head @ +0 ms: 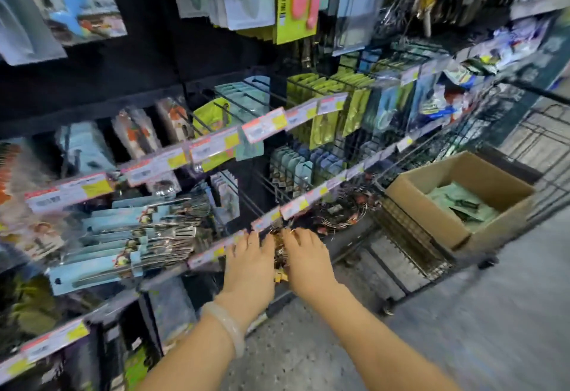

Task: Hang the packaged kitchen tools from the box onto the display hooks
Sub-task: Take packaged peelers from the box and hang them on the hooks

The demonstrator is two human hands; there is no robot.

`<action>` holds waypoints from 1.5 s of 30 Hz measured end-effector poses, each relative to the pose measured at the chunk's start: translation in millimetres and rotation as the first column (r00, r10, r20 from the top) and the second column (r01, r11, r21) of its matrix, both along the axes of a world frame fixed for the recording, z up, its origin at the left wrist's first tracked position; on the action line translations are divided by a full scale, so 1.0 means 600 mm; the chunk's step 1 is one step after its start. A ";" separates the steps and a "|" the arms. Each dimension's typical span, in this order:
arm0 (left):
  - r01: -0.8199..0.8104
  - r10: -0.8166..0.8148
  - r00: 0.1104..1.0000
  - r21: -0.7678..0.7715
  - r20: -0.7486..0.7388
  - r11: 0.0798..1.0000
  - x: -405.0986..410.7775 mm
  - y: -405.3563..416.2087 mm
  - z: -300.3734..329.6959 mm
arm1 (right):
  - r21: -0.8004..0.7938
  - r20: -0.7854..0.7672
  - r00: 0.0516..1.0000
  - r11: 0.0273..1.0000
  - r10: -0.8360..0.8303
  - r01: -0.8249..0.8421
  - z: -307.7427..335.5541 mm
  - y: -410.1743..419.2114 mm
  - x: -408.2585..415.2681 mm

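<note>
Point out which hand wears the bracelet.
The left hand: a pale bangle circles its wrist. The right hand beside it has a bare wrist. Both reach to the same bundle of packaged tools.

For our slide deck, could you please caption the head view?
Both hands, left and right, handle a packet at the hook rack; the cardboard box waits in the cart.

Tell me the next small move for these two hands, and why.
Probably slide the bunch of packaged tools forward onto a display hook. Both the left hand and right hand hold it against the hook row, behind the price tags; blur hides whether it has caught.
</note>
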State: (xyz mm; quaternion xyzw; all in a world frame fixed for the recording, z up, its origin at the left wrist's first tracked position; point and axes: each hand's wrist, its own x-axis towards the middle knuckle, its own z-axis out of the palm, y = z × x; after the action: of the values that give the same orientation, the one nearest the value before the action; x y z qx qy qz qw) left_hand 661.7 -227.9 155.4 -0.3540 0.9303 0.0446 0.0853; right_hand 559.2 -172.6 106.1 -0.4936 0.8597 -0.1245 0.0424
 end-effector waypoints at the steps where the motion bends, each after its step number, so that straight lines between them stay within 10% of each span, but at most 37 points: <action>1: 0.013 -0.013 1.000 0.010 0.011 1.000 -0.022 0.020 -0.008 | 0.013 0.012 1.000 1.000 -0.010 0.010 -0.004 0.023 -0.021; 21: 0.310 -0.319 0.946 0.111 0.066 0.944 -0.452 0.257 -0.096 | 0.219 0.152 0.900 0.902 -0.409 0.373 -0.082 0.350 -0.403; 45: 0.399 -0.441 0.884 0.241 0.155 0.885 -0.922 0.124 -0.173 | 0.455 0.222 0.802 0.786 -0.554 0.418 -0.135 0.244 -0.875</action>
State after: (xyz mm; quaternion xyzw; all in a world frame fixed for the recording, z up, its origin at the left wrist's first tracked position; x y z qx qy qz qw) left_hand 108.7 -153.3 51.8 -0.1353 0.9617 0.0824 0.2237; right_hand 34.2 -25.9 24.8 -0.2035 0.9447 -0.0446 0.2533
